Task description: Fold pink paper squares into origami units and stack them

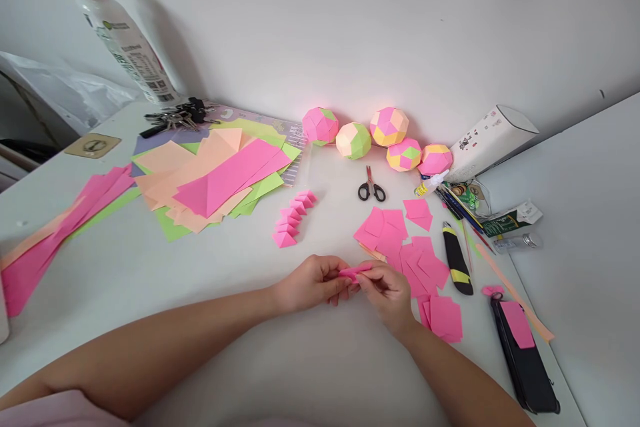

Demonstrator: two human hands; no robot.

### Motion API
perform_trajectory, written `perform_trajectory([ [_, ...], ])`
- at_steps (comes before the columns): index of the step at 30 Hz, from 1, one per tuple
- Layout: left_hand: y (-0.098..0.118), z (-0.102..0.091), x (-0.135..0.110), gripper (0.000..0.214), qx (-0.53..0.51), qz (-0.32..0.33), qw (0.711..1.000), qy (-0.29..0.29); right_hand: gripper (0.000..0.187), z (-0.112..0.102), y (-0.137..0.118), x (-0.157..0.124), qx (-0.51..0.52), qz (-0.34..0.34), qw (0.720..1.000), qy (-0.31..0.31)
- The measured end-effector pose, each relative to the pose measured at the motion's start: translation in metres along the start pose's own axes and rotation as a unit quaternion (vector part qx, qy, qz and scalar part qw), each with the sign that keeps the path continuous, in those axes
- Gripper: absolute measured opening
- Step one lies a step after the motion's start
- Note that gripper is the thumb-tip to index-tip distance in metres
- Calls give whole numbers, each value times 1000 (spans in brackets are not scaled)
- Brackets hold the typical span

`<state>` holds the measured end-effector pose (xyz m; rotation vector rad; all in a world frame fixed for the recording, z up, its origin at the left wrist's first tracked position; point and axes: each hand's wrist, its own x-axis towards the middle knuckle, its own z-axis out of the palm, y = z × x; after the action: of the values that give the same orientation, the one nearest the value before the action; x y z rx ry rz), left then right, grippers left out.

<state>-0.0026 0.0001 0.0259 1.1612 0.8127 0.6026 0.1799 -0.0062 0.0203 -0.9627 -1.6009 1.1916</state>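
Note:
Between the fingertips of both hands is a small folded piece of pink paper [356, 273], held just above the white table. My left hand [320, 281] pinches one end, and my right hand [387, 290] grips the other; fingers cover much of it. Right beside my right hand lie loose pink paper squares [423, 267], spread in overlapping groups. Beyond my left hand stands a slanting row of folded pink paper units [294, 219], nested one against another. Past the squares, small scissors [371, 188] with black handles rest on the table.
Several colourful paper balls [389, 127] line the wall. Left lie a heap of coloured paper [210, 177], pink strips [65, 233], keys [177, 117] and a tall bottle [127, 47]. To the right are a utility knife [457, 259], a black case [527, 363] and a white box [487, 140].

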Motion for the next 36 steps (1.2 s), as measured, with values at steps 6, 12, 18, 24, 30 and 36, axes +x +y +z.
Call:
perform_trajectory([
  [6,0,0,0,30,-1,4,1000,-4,10,1,-1,0,7,15,1000,13],
  [12,-1,-1,1,30,6,9,1000,-13,8,2,1,-1,23,22,999,21],
  [18,0,-2,1,28,-10,32,999,-26,7,1,3,-1,39,31,999,14],
  [24,0,-4,1,29,-24,1,1000,-16,14,-2,8,-3,47,77,996,23],
  [30,-2,-5,2,31,-54,-4,999,-9,19,-4,0,2,18,87,995,-50],
  [36,-2,-5,2,28,-46,2,999,-7,18,-5,-5,6,-39,63,993,-88],
])
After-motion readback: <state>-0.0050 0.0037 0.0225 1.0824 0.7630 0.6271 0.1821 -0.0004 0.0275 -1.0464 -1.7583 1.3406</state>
